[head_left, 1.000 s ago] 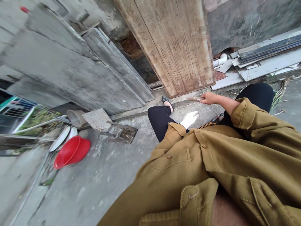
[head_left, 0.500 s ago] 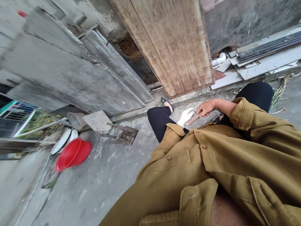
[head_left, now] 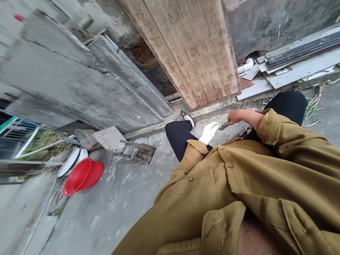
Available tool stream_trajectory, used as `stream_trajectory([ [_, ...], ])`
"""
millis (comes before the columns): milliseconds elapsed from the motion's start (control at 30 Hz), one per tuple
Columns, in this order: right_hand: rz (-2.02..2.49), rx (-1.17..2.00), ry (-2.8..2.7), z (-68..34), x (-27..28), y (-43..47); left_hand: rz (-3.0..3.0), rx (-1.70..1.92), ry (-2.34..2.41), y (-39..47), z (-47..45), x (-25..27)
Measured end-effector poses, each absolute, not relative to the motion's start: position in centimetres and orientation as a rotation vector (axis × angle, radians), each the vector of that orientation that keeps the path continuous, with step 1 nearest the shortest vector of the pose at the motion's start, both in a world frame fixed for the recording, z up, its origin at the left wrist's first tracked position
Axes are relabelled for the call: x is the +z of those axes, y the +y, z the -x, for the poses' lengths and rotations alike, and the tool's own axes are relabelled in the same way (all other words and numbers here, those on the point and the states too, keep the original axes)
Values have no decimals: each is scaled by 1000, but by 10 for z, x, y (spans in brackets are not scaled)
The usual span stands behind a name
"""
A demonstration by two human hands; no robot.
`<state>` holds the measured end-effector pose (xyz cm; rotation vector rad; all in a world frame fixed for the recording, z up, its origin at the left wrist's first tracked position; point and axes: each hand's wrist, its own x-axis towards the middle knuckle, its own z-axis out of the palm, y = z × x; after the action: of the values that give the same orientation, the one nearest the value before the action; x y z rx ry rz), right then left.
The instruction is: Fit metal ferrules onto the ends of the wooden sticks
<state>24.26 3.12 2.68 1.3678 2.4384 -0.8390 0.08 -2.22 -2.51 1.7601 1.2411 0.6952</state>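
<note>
My right hand (head_left: 234, 117), bare, is closed around a flat brown strip (head_left: 224, 125) that looks like a rusty blade; its exact kind is unclear. The strip's free end points at my left hand (head_left: 209, 132), which wears a white glove. The gloved fingers are curled close to that end, and what they hold, if anything, cannot be made out. Both hands are low between my bent knees. Just below my right hand shows a black-and-yellow striped thing (head_left: 231, 141), partly hidden by my shirt.
A wooden board (head_left: 191, 53) and grey slabs (head_left: 87, 78) lean on the wall. To the left are a small wooden stool (head_left: 143, 154), a red basin (head_left: 91, 175) and a grey bucket (head_left: 85, 138). White strips and tiles (head_left: 292, 76) lie at the right by a white pipe (head_left: 247, 66).
My right hand has shifted slightly right and up, away from the gloved left hand. The brown strip, before overlapping the glove, now sits farther right with its end near the gloved fingers.
</note>
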Motion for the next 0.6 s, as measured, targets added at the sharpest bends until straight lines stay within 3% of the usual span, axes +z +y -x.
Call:
stream_trajectory([
  [233, -861, -1701, 2232, -235, 49, 12, -1644, 736, 1327, -16, 1, -24],
  [300, -997, -1913, 2389, -240, 59, 15, -1546, 620, 1306, -18, -3, -23],
  [367, -1420, -1966, 2499, -247, 65, 24, -1485, 537, 1234, -23, -6, -23],
  [467, -2032, -1506, 2433, -256, 64, 38, -1541, 478, 1102, -30, -7, -22],
  [533, -2032, -1034, 2412, -259, 56, 44, -1620, 475, 1084, -31, -6, -20],
  [600, -1799, -764, 2426, -258, 47, 43, -1681, 545, 1136, -31, -4, -16],
])
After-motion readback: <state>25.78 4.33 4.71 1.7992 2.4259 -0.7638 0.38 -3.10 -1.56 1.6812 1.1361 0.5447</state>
